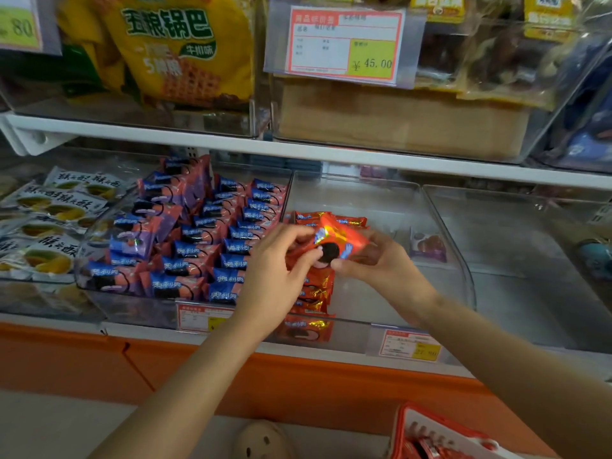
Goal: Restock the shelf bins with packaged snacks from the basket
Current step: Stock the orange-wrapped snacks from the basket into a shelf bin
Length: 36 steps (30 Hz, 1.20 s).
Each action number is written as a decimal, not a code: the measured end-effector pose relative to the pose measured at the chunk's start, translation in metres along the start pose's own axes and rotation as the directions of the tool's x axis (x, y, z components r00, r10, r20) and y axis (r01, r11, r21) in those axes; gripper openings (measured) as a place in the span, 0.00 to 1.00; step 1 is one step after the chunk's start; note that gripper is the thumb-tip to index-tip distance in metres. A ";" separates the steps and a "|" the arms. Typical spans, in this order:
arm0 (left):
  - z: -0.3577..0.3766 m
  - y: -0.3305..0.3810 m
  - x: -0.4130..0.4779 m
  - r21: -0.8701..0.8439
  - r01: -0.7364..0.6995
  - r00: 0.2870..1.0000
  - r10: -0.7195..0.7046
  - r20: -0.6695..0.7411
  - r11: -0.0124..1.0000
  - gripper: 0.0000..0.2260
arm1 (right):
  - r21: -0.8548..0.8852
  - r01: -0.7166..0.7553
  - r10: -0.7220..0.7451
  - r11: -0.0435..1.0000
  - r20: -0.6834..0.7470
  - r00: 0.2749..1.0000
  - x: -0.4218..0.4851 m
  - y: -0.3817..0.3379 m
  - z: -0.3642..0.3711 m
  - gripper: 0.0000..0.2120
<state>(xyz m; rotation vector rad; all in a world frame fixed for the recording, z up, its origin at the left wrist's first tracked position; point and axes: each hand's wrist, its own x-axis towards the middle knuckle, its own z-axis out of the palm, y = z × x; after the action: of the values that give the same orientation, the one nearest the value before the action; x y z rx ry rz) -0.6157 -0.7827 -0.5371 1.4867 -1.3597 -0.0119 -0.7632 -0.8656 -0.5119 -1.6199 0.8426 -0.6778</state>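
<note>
1. Left hand [281, 273] and right hand [377, 260]: both grip one orange cookie packet [341, 241], fingers curled on its left and right edges, holding it tilted above the middle clear bin [463, 276].
2. Middle clear bin: a row of orange packets [316, 293] stands along its left wall, directly below the held packet.
3. Left clear bin [139, 309]: packed with blue-and-pink packets [205, 233].
4. Red basket [399, 432]: lower right, below the shelf, red packets inside.
5. Price label [410, 347]: fixed on the middle bin's front.
</note>
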 end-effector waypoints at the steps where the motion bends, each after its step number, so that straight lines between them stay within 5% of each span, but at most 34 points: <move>1: 0.000 0.008 -0.001 -0.085 0.069 0.996 -0.074 -0.058 0.994 0.07 | 0.082 -0.020 0.021 0.996 -0.007 1.000 -0.003 -0.001 0.002 0.22; 4: 0.003 0.031 -0.003 -0.285 0.188 0.962 -0.235 -0.138 0.940 0.09 | 0.177 0.000 0.000 0.984 -0.002 1.000 -0.014 -0.001 0.014 0.16; 7: 0.003 0.034 -0.005 -0.263 0.171 0.975 -0.202 -0.096 0.950 0.07 | 0.229 0.044 -0.035 0.972 -0.042 0.998 -0.021 -0.001 0.021 0.14; 10: -0.007 0.014 0.001 0.054 -0.042 0.999 0.042 0.004 0.998 0.05 | 0.181 0.024 -0.007 0.983 -0.094 0.996 -0.016 0.002 0.013 0.14; 12: -0.016 -0.008 0.006 0.323 -0.232 0.970 0.194 0.145 0.917 0.11 | 0.053 -0.009 0.017 0.999 -0.167 0.986 -0.005 0.008 -0.001 0.09; 15: -0.023 -0.033 0.008 0.478 -0.382 0.912 0.239 0.333 0.791 0.14 | -0.291 -0.098 0.032 0.952 -0.222 0.975 0.019 0.025 -0.025 0.06; 20: -0.022 -0.046 0.001 0.492 -0.429 0.893 0.274 0.357 0.758 0.14 | -0.770 -0.186 0.052 0.610 -0.195 0.979 0.051 0.051 -0.047 0.10; 24: -0.021 -0.045 0.003 0.499 -0.444 0.889 0.296 0.350 0.744 0.13 | -0.978 -0.105 0.030 0.182 -0.102 0.994 0.067 0.052 -0.039 0.18; 26: -0.022 -0.045 0.001 0.506 -0.447 0.886 0.289 0.362 0.737 0.13 | -0.975 -0.077 0.042 0.208 -0.070 0.997 0.077 0.058 -0.036 0.20; 29: -0.021 -0.046 -0.001 0.528 -0.448 0.885 0.274 0.375 0.721 0.14 | -0.906 -0.068 0.041 0.418 -0.056 0.998 0.085 0.066 -0.030 0.26; 36: -0.022 -0.044 -0.001 0.547 -0.458 0.882 0.279 0.380 0.701 0.15 | -0.946 0.014 -0.038 0.323 0.002 0.999 0.100 0.065 -0.025 0.19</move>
<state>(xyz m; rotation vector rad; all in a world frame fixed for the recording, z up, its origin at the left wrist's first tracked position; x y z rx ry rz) -0.5714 -0.7774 -0.5577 1.7546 -2.0080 0.5778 -0.7363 -0.9681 -0.5714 -2.7101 1.3814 -0.1284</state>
